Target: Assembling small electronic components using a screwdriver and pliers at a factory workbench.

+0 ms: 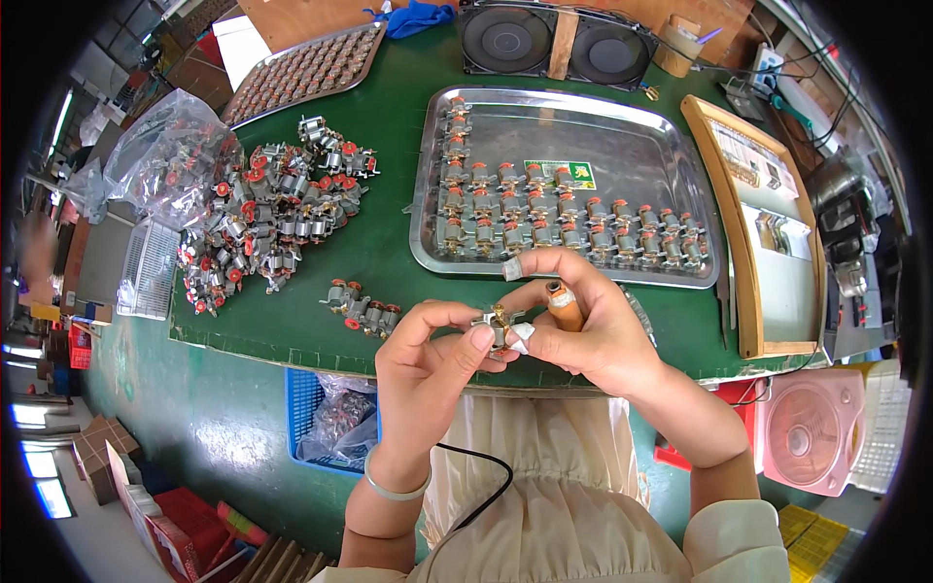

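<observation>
Above the table's front edge, my left hand (425, 358) is closed, pinching a small motor armature (499, 328) with a metal core and brass-coloured end between thumb and fingers. My right hand (601, 335) meets it from the other side, its white-wrapped thumb tip against the part. A tan round tool handle (566, 305) is tucked in that hand; its working end is hidden. The right index finger, with a grey wrap at its tip, is raised. Left of my hands lies a small group of armatures (364, 309). Just beyond them is a metal tray (603, 121) with armatures standing in rows.
A heap of armatures (272, 209) and a clear plastic bag (175, 155) cover the table's left. Behind are a filled tray (311, 73) and two black fans (505, 41). A wooden-framed case (753, 335) stands right. Below are a blue basket (303, 413) and pink fan (805, 432).
</observation>
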Demonstrator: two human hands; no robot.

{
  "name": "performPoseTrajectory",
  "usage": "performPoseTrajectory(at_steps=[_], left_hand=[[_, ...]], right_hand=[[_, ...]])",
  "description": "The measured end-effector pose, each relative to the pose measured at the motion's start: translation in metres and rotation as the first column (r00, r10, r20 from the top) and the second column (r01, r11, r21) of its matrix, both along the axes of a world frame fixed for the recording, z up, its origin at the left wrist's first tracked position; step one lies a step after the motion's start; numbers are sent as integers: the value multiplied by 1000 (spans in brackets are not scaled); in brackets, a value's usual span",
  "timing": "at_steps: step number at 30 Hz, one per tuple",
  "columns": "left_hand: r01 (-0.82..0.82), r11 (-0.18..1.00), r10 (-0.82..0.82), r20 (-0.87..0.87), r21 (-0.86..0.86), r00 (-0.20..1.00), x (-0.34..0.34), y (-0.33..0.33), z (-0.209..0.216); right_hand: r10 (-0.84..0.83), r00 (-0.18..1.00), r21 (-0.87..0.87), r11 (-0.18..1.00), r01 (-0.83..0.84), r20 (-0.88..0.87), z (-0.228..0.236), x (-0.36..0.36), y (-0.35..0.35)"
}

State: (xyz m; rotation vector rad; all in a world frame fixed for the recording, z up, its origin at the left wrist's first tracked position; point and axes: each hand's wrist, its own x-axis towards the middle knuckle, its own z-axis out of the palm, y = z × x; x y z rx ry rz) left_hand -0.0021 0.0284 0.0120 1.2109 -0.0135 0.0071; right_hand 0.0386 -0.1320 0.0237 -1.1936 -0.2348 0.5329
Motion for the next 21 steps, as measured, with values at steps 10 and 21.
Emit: performPoseTrajectory(at_steps=[10,21], left_hand=[[46,998,-47,-30,-50,998,0,-1,1],[-28,999,26,-62,-29,998,5,3,-5]], right_hand=[[-29,996,-33,999,32,80,-5,-2,-5],[-101,829,-520,735,435,551,12,-3,-37]])
